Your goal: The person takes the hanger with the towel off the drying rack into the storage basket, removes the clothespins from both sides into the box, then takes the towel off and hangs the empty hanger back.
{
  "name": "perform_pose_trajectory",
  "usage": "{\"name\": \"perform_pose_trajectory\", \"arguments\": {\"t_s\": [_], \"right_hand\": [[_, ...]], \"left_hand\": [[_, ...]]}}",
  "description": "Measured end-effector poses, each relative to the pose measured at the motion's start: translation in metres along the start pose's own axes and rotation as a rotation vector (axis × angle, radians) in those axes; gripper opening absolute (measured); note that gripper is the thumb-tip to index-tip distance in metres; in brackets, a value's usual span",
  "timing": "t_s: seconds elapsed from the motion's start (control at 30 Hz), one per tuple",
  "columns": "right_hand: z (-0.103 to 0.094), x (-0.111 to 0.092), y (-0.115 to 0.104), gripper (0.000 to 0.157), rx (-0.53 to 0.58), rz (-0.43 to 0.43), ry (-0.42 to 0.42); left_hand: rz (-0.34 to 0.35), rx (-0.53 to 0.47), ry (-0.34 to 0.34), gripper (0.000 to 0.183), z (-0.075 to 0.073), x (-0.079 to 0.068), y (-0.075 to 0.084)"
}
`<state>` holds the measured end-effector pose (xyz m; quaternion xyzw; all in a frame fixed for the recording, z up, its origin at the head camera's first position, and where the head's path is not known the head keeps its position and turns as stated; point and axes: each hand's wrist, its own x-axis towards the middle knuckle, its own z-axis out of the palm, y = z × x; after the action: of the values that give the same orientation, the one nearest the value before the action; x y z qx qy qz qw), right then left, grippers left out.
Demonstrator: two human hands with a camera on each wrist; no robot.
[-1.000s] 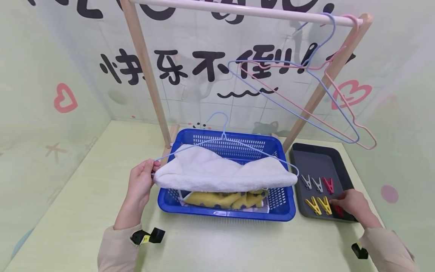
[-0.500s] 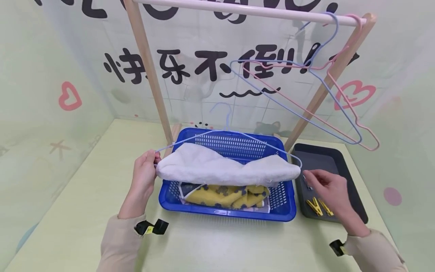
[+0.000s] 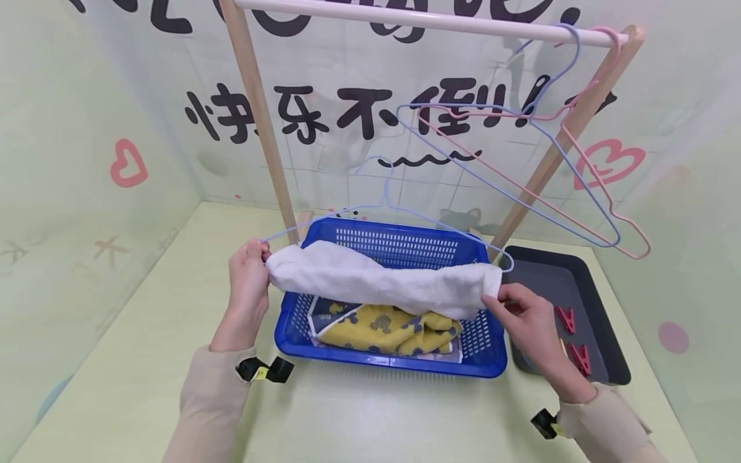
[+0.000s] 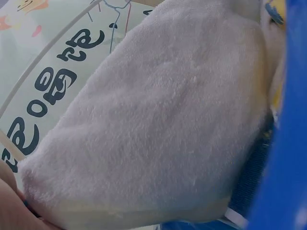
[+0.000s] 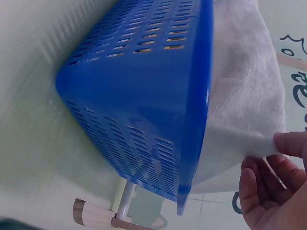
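Note:
A white towel (image 3: 382, 286) is draped over a light blue hanger (image 3: 386, 195) above the blue basket (image 3: 393, 368). My left hand (image 3: 247, 286) grips the hanger's left end along with the towel there. At the other end, my right hand (image 3: 529, 325) pinches the towel's edge between thumb and fingers, just below the hanger's right tip. In the right wrist view, the thumb and fingers of the right hand (image 5: 278, 179) meet on the towel corner (image 5: 247, 100). The left wrist view is mostly filled by the towel (image 4: 153, 110).
Yellow and navy patterned cloth (image 3: 376, 328) lies in the basket. A dark tray (image 3: 570, 276) on the right holds red clothespins (image 3: 581, 359), partly covered by my right arm. Behind stands a wooden rack with a white rail (image 3: 440, 19), where blue and pink hangers (image 3: 608, 212) hang.
My right hand has left the clothespin tray, moved left and taken hold of the towel's right edge. My left hand has raised the hanger and towel slightly.

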<state>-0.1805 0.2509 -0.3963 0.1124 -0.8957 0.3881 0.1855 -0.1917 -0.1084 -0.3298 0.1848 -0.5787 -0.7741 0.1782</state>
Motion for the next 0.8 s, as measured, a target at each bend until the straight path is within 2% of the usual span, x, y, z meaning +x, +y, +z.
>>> {"name": "perform_pose_trajectory", "arguments": {"t_s": [0.03, 0.1, 0.17, 0.27, 0.5, 0.67, 0.77, 0.8], "right_hand": [[0.001, -0.001, 0.0, 0.006, 0.007, -0.016, -0.005], [0.001, -0.004, 0.0, 0.009, 0.012, -0.05, -0.018], [0.0, -0.008, 0.002, 0.013, 0.007, -0.084, -0.037], [-0.001, -0.012, 0.005, 0.019, -0.01, -0.143, -0.079], [-0.004, -0.021, 0.008, 0.026, -0.001, -0.218, -0.251], [-0.009, -0.02, 0.012, 0.027, 0.023, -0.267, -0.368], [-0.011, -0.017, 0.015, 0.026, 0.042, -0.301, -0.411], [-0.011, -0.015, 0.016, 0.025, 0.044, -0.309, -0.425]], "left_hand": [[-0.021, 0.008, -0.014, 0.038, -0.006, 0.013, -0.009], [-0.065, 0.032, 0.027, 0.035, -0.012, 0.037, -0.024], [-0.084, 0.034, 0.053, 0.033, -0.015, 0.051, -0.033], [-0.091, 0.01, 0.131, 0.03, -0.011, 0.059, -0.035], [-0.118, -0.073, 0.196, 0.033, -0.007, 0.071, -0.028], [-0.215, -0.216, 0.21, 0.03, -0.011, 0.076, -0.023], [-0.275, -0.33, 0.216, 0.028, -0.015, 0.08, -0.022], [-0.28, -0.341, 0.221, 0.027, -0.016, 0.081, -0.022]]}}
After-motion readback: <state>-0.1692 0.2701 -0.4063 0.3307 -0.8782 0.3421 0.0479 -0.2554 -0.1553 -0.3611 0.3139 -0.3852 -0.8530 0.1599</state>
